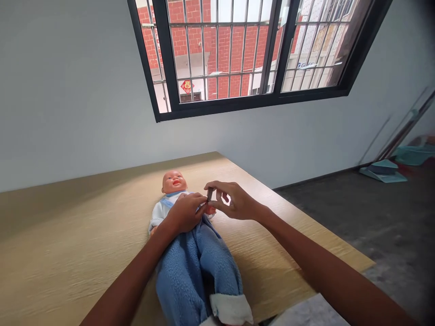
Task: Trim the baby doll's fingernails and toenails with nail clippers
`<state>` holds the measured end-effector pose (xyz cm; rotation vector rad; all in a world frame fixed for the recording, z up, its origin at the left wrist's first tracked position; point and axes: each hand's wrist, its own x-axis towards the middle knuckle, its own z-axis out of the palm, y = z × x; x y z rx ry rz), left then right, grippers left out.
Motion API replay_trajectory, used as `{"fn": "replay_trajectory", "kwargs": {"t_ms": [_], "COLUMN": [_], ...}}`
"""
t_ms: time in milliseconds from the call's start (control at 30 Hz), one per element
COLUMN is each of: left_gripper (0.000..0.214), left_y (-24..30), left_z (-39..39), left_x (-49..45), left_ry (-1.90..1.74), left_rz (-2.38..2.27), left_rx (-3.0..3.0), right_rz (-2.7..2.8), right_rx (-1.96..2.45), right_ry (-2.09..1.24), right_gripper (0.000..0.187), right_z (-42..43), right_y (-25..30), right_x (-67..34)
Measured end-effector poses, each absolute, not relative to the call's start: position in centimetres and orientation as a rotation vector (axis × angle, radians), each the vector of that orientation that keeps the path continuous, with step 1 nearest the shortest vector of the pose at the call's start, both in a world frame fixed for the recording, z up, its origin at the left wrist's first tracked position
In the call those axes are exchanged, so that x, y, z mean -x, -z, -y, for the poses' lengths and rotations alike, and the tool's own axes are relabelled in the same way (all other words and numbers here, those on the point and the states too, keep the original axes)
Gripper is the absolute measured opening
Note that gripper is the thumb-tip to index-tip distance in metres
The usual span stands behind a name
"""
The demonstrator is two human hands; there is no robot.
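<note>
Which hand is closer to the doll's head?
Left. The left hand rests on the doll just below its head; the right hand pinches a small dark piece farther right.

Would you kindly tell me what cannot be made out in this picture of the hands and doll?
Head view:
- Small dark object pinched in the right hand: too small to identify.
- Chest of the doll: hidden by the left hand.
- Its feet: partly cut off by the bottom edge.

Doll (176, 199): glossy plastic head, fuzzy blue fleece trousers (197, 267). Table (68, 235) is finished in matt wood grain. Small dark clip (210, 194), material unclear.
</note>
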<state>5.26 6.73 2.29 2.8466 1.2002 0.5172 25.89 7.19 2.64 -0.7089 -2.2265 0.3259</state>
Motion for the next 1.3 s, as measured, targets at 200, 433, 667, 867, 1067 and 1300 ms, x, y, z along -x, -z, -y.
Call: {"fn": "replay_trajectory", "kwargs": {"t_ms": [200, 433, 667, 867, 1067, 1300], "left_gripper": [0.025, 0.025, 0.028, 0.026, 0.024, 0.022], "left_y": [-2.3, -2.3, -2.3, -2.2, -2.3, -2.0], "left_z": [-6.7, -6.6, -6.5, -6.6, -6.7, -6.8], "left_x": [-5.3, -5.3, -5.3, -5.3, -5.3, -5.2], "left_ry": [-0.506, -0.533, -0.572, -0.574, -0.548, -0.558], "left_rz": [-1.207, -1.17, -1.16, -1.172, -1.189, -1.189], "left_rx": [-2.859, -2.849, -2.786, -2.802, -2.818, -2.818], "right_rz": [2.212, 2.12, 2.065, 1.962, 2.007, 1.974], "right_rx": [0.654, 0.626, 0.589, 0.396, 0.375, 0.423], "right_ry": [-0.282, -0.09, 0.062, 0.51, 0.708, 0.703], "right_gripper": [0.031, 0.036, 0.027, 0.017, 0.009, 0.008], "right_z": [-7.5, -7.5, -7.5, -7.4, -7.4, -7.2], "right_y": [-2.3, -1.6, -1.3, -0.6, 0.1, 0.3], "right_x": [-25.8, -26.0, -26.2, -25.3, -24.4, -24.1]}}
